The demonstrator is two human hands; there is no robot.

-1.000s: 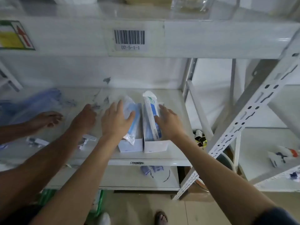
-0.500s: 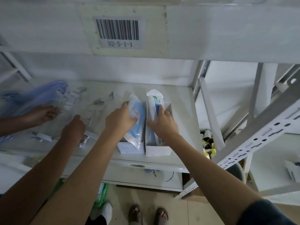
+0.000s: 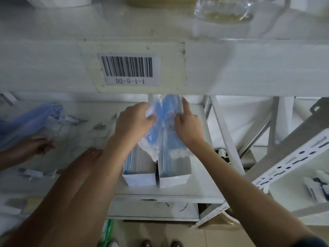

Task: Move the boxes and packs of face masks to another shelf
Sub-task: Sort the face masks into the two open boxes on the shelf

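Two open white boxes stand side by side on the white shelf (image 3: 199, 186): the left box (image 3: 139, 177) and the right box (image 3: 173, 178). My left hand (image 3: 132, 122) grips a clear pack of blue face masks (image 3: 152, 132), lifted partly out of the left box. My right hand (image 3: 188, 125) grips a second pack of blue masks (image 3: 170, 111), raised from the right box. The two packs press together between my hands, and their tops reach the edge of the shelf above. More blue masks remain in the left box.
Another person's two hands (image 3: 35, 145) (image 3: 89, 154) work at the left among loose blue packs (image 3: 30, 118) and small items. The upper shelf beam carries a barcode label (image 3: 127, 69). A clear bag (image 3: 222, 9) lies on top. A perforated metal upright (image 3: 288, 163) slants at the right.
Both my hands have closed on the packs and lifted them up out of the boxes. The view has tilted up, closer to the upper shelf beam.
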